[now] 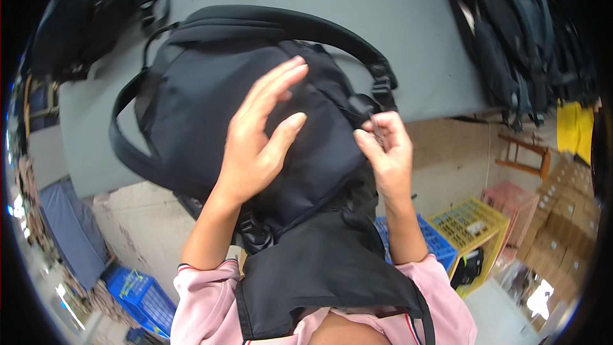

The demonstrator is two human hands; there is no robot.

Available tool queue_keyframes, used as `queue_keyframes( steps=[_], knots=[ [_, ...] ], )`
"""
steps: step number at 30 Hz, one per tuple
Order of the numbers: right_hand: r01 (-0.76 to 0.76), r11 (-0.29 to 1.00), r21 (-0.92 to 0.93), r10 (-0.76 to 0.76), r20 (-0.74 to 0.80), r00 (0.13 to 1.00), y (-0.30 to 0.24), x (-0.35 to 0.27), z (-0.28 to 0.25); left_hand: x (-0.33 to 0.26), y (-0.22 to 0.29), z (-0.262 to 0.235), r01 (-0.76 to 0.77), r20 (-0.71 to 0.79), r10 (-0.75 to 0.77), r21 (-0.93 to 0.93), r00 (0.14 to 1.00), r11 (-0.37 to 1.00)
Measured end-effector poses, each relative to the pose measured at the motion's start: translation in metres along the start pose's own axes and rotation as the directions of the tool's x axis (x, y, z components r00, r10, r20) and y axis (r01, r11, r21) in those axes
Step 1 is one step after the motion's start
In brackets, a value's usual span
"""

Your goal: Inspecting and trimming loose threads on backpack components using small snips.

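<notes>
Black backpack (211,108) is propped on the grey surface (396,19), its lower end hanging toward the body. Left hand (258,140) is laid open on its fabric, apparently steadying it. Right hand (386,153), at its right edge, is pinched shut on a small zipper pull (375,126).

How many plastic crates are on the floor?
4: a blue plastic crate lower left, another blue crate by the right arm, a yellow crate beside it, a pink crate behind. More may be hidden.
</notes>
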State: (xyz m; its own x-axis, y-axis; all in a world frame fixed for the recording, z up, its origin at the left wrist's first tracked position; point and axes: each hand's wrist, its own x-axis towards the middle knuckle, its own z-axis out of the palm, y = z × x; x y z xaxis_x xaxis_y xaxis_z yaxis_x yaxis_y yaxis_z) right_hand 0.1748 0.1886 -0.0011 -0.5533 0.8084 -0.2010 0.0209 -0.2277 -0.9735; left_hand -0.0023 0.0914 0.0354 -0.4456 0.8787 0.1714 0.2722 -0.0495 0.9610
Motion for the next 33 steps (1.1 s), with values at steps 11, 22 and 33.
queue_keyframes(
  steps=[11,22,33],
  knots=[
    [0.528,0.603,-0.598,-0.536,0.187,0.823,-0.043,0.087,-0.036,-0.086,0.007,-0.088,0.149,-0.700,-0.369,-0.357,0.611,0.922],
    [-0.005,0.998,0.069,-0.037,0.584,0.811,-0.141,0.073,-0.028,-0.109,0.055,-0.116,0.052,-0.314,-0.463,-0.780,0.829,0.623],
    [0.360,0.590,-0.723,-0.018,0.434,0.901,-0.104,0.121,0.023,-0.157,-0.055,-0.142,0.227,-0.466,-0.625,-0.659,0.627,0.718]
  ],
)
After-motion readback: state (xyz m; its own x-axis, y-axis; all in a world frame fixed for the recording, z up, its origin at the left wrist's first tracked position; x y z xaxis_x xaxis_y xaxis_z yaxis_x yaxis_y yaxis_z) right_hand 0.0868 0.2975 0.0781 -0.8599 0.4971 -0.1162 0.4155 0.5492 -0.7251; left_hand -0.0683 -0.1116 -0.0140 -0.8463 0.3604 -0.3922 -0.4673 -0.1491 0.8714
